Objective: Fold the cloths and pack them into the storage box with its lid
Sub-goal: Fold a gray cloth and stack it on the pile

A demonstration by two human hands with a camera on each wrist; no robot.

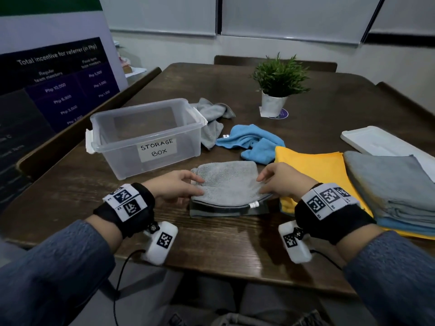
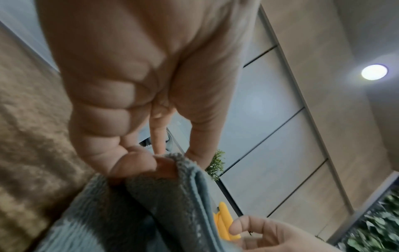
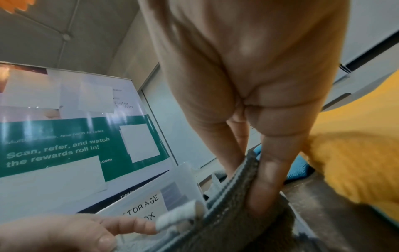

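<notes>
Two loose cloths (image 1: 251, 142), one half-folded grey cloth (image 1: 229, 184), one box (image 1: 146, 135), one lid (image 1: 386, 143), one plant (image 1: 279, 78)

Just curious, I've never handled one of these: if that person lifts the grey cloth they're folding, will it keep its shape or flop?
The grey cloth will probably flop: its near edge already sags in a curve between the left hand and right hand. It looks plush and thin, so likely light. The fuzzy pile probably grips well, so it is unlikely to slip from pinching fingers.
</notes>
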